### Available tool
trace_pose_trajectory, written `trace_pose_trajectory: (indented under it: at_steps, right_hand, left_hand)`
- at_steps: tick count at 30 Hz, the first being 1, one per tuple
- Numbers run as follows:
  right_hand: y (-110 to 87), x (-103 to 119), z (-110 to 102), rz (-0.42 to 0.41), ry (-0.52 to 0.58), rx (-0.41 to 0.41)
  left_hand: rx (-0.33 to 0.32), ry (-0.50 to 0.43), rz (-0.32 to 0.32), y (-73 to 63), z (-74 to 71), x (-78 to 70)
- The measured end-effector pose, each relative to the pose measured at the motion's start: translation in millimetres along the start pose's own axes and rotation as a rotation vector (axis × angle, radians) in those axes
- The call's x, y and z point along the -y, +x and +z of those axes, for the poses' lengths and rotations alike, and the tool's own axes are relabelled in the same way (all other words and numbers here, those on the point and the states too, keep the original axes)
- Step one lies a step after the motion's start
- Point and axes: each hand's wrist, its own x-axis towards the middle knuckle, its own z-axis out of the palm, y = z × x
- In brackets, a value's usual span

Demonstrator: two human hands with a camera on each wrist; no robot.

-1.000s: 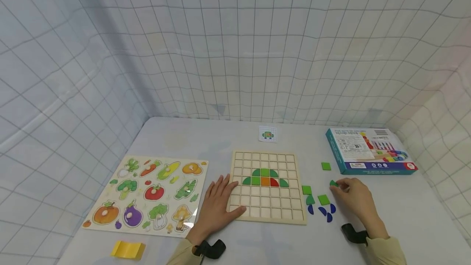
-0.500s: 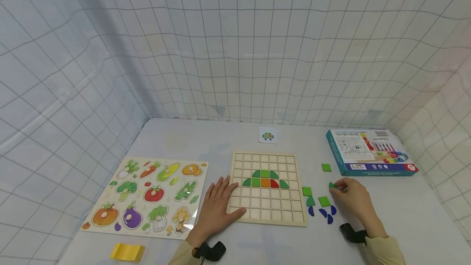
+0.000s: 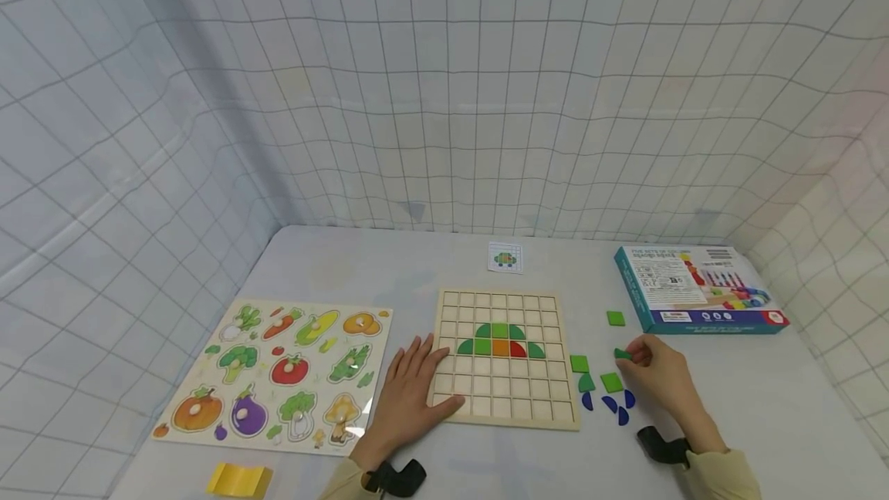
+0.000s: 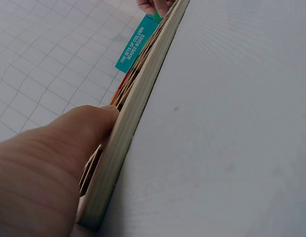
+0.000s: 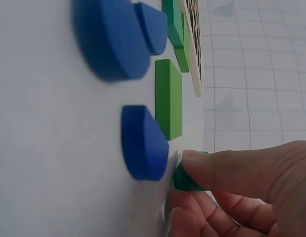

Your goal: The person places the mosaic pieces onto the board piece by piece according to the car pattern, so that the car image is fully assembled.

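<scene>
A wooden grid board lies flat in the middle of the table. Its cells hold green, orange and red pieces in a domed pattern. My left hand rests on the board's left side, fingers straight and spread; in the left wrist view the thumb touches its edge. Right of the board, my right hand pinches a dark green quarter-circle tile between thumb and fingers, just by the table. Near that hand lie green square tiles, another dark green tile and several blue rounded tiles.
A small pattern card lies behind the board. At the back right is a flat toy box. A vegetable puzzle board fills the left side, with a yellow block in front. Gridded cloth surrounds the table.
My right hand has shifted slightly left, toward the board, still pinching the dark green tile, which has turned a little. The left hand stays in place. The head view has tilted slightly up.
</scene>
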Motion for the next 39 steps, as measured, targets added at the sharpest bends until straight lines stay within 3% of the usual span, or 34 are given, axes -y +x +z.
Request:
trace_pose_trajectory:
  at_steps: [9,15,29,39]
  right_hand:
    - [-1.7,9,10,-0.046,0.039,-0.087]
    - [-7.2,28,18,-0.127,0.121,-0.126]
    - [-13.7,82,48,-0.203,0.268,0.080]
    - [-8.5,104,74,-0.365,0.268,0.178]
  left_hand:
    - [-0.004,0.000,0.002,-0.2,1.6,1.4]
    - [-0.010,-0.006,0.004,-0.9,-0.3,0.6]
    - [-0.018,-0.013,0.012,-1.4,-2.2,-1.7]
    - [-0.026,-0.019,0.023,-0.8,0.8,1.1]
